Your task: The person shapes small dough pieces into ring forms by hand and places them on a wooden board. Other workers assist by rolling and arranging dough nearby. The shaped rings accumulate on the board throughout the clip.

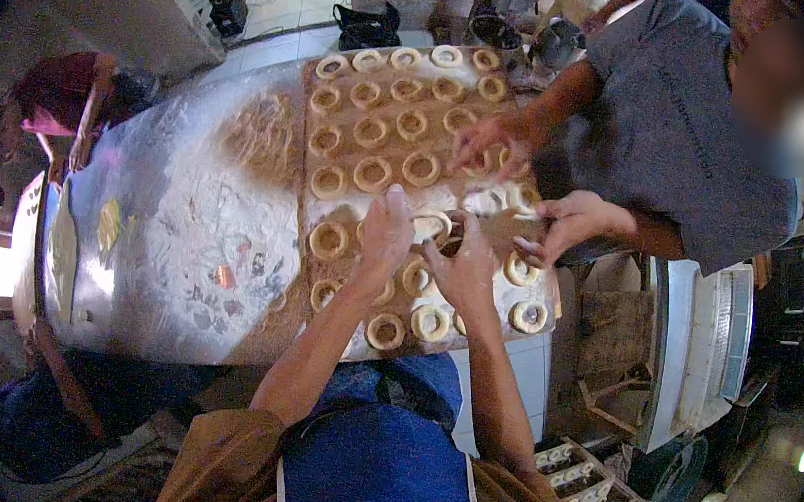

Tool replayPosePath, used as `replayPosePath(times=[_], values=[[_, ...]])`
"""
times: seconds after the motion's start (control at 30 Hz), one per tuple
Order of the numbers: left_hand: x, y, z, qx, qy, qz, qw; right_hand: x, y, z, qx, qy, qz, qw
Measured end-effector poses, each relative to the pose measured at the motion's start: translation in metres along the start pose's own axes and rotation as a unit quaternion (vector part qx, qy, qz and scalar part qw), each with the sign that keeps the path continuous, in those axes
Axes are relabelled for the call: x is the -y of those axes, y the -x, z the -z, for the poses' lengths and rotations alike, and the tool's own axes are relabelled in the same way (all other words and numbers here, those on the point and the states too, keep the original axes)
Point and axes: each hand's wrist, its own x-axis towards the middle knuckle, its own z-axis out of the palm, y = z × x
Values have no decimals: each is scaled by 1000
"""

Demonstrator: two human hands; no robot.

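Observation:
Between my two hands is a pale dough ring (434, 225), held just above a brown board (382, 204). My left hand (386, 234) is closed at the ring's left side, its fingers pointing away from me. My right hand (463, 260) grips the near right edge with thumb and fingers. Rows of dough rings, such as a far one (371, 131) and a near one (386, 331), lie around my hands on the board. My wrists and forearms cover some of the nearer rings.
Across the board at right, a co-worker in a grey shirt (651, 111) reaches in with both hands, one hand (576, 221) close to mine. Flour coats the metal table (213, 259) at left. More people work at the far left. A rack of shaped dough (592, 496) stands at lower right.

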Motion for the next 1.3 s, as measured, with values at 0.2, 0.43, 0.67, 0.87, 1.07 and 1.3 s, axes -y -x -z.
replayPosePath(times=[0.2, 0.43, 0.67, 0.87, 1.07, 1.3], values=[[-12, 0, 20, -74, -456, -185, 868, 12, 65, 20, 94, 60, 30, 993], [-30, 17, -3, 24, -455, -309, 835, -15, 89, 52, 154, 22, -70, 985], [-34, 35, -7, 20, -436, -255, 863, -59, 87, 101, 24, 126, -76, 989], [-10, 72, 44, -28, -385, -248, 888, -52, 48, 54, 54, 229, 75, 969], [0, 137, 104, -152, -443, -102, 878, -50, 51, 47, 83, 203, 76, 973], [1, 150, 117, -187, -456, -100, 864, -80, 47, 96, -72, 210, -2, 975]])
